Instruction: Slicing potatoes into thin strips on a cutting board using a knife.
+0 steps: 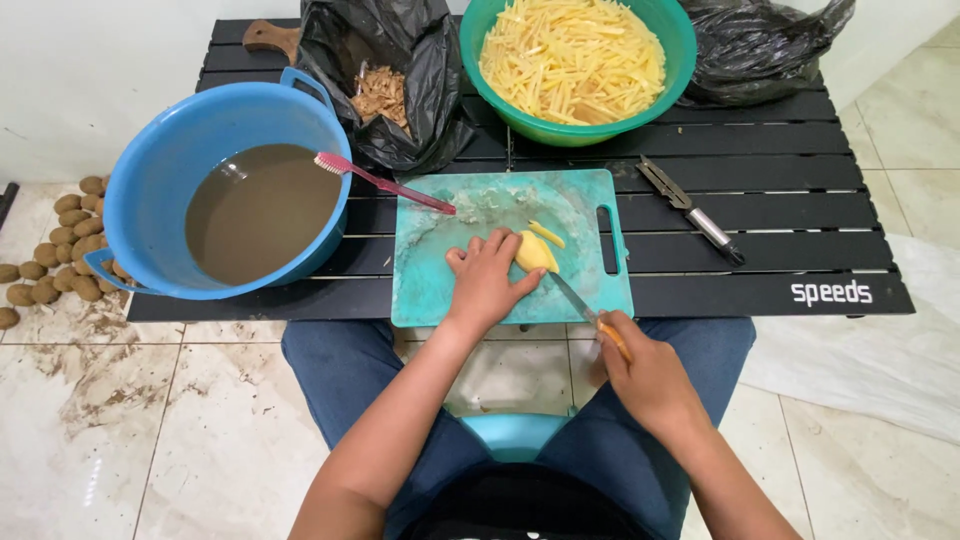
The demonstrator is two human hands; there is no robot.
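Nearest, right hand (648,372) wrapped round knife (585,308) handle, blade angled into peeled potato (535,251). Left hand (485,280) fingers curled, pinning potato flat on teal cutting board (430,280), near board's front edge over lap. Cut strip (546,234) just behind. Free slatted table (800,250) to right, peeler (690,208) lying there. Beyond: blue tub (160,160) of murky water, brush (380,182) bridging rim to board; green bowl (575,125) heaped with strips farthest.

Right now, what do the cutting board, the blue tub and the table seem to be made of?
Cutting board: likely plastic, teal, scuffed whitish. Blue tub: likely plastic, smooth and glossy, moulded handles. Table: black slats, matte; metal or plastic, cannot tell.
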